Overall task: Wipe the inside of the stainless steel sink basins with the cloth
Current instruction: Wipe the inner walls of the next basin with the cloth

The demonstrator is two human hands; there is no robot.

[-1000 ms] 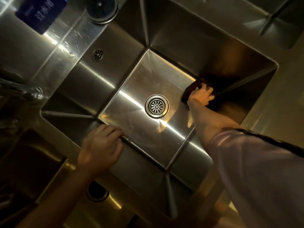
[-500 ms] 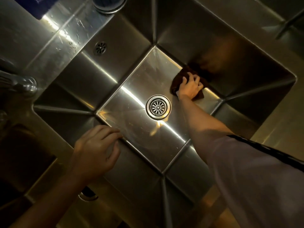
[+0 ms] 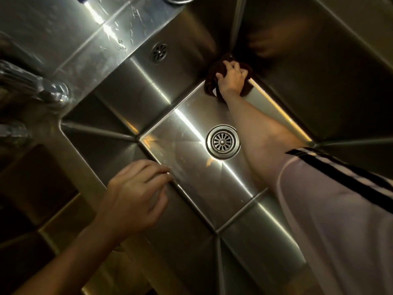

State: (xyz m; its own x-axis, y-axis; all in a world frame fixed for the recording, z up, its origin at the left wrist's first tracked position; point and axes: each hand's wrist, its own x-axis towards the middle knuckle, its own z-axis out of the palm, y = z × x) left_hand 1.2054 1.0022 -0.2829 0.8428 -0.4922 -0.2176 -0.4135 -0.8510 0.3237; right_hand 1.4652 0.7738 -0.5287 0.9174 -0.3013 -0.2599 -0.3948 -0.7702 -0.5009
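Sink basin fills most of the view, stainless, w/ another darker basin just past its left rim; task looks mid-way at best, judging by the frame: the floor shows streaky smears near the left edge and no way to tell which walls are already wiped, and the second basin seems untouched, so prob. plenty left. Right arm reaches across the floor, past the drain, to the far corner of the basin, where the cloth sits, dark brown, bunched where floor meets the two walls. Right hand presses down on it, fingers curled over the wad, so that grip is grasping the cloth. Left hand rests at the near-left rim of the basin, fingers loosely bent over the edge, grip released, holding nothing, prob. just bracing. Overflow hole on the back wall and tap at the left rim aren't being touched. Vs. earlier frames: cloth + right hand have moved along the far edge of the floor, from the right-hand stretch up into the far corner; left hand stays put on the rim; view has shifted closer, so drain sits lower in frame.
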